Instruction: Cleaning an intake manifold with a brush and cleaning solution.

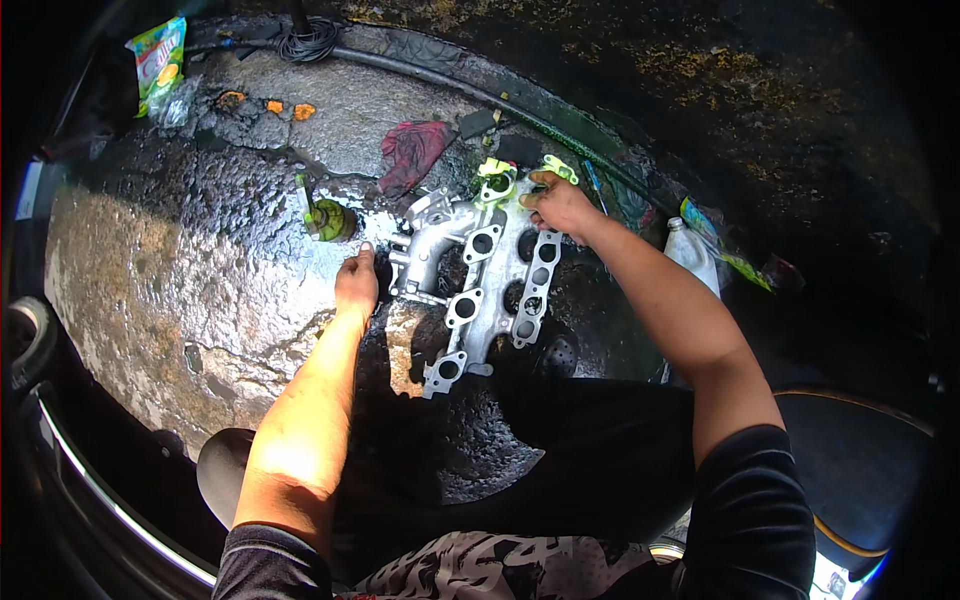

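Note:
A silver cast-metal engine intake manifold [499, 270] with several flanged ports is in front of me, its long side running toward my knees. My right hand [559, 204] is closed over its far end, fingers curled onto the metal. Thumb up, my left hand [358, 279] is beside the curved inlet pipe [427, 255] on the left; its fingers are mostly hidden, so contact is unclear. Beyond that hand, a small greenish container [331, 221] has a flat handle [304, 199] sticking up at its side.
A dark red rag [416, 154] lies on the wet, rough ground behind the manifold. A long pipe [450, 81] crosses the far side, with coiled wire [309, 41] on it. A white plastic bottle [690, 255] stands right, a green packet [159, 67] far left. Dark vehicle bodywork [97, 510] edges the lower left.

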{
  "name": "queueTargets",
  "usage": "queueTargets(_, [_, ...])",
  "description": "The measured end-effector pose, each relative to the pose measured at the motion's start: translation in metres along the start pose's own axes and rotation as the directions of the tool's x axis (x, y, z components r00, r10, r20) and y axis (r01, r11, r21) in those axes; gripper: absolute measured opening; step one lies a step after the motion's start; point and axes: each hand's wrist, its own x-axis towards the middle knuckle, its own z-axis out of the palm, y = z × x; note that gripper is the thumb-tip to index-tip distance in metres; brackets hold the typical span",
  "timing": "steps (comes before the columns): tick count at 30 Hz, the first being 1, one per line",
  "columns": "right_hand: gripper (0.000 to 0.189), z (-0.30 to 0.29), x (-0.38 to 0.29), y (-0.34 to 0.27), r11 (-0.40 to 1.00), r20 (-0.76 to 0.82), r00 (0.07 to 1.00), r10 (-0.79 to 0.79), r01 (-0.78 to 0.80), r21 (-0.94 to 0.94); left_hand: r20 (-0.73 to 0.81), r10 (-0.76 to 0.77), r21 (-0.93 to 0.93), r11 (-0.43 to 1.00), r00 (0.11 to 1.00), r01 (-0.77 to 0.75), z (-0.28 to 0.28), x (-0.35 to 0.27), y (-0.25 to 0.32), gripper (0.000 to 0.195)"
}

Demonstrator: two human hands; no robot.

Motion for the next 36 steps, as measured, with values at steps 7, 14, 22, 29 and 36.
queueTargets(7, [0.066, 0.04, -0.009, -0.02, 0.936, 0.288, 0.945, 0.157, -0.236, 0.262, 0.589, -0.24, -0.173, 0.895, 0.772, 0.41, 0.017, 0.004, 0.023, 0.076])
queueTargets(14, [0.054, 0.07, -0.031, 0.0, 0.876, 0.342, 0.927, 0.153, -0.287, 0.387, 0.671, -0.22, -0.064, 0.934, 0.708, 0.352, 0.009, -0.001, 0.032, 0.059])
queueTargets(22, [0.041, 0.076, -0.058, 0.001, 0.997, 0.069, 0.998, 0.014, -0.02, 0.081, 0.702, -0.203, -0.183, 0.875, 0.683, 0.448, 0.022, -0.037, 0.037, 0.056])
queueTargets(29, [0.034, 0.048, -0.079, 0.006, 0.996, -0.013, 1.0, 0.004, -0.003, 0.094, 0.642, -0.046, -0.217, 0.946, 0.765, 0.239, 0.028, -0.079, 0.081, 0.09])
queueTargets(36, [0.03, 0.033, -0.089, 0.005, 0.917, -0.097, 0.969, -0.226, 0.246, 0.315, 0.581, 0.12, -0.109, 0.992, 0.805, -0.069, 0.0, -0.121, 0.147, 0.076])
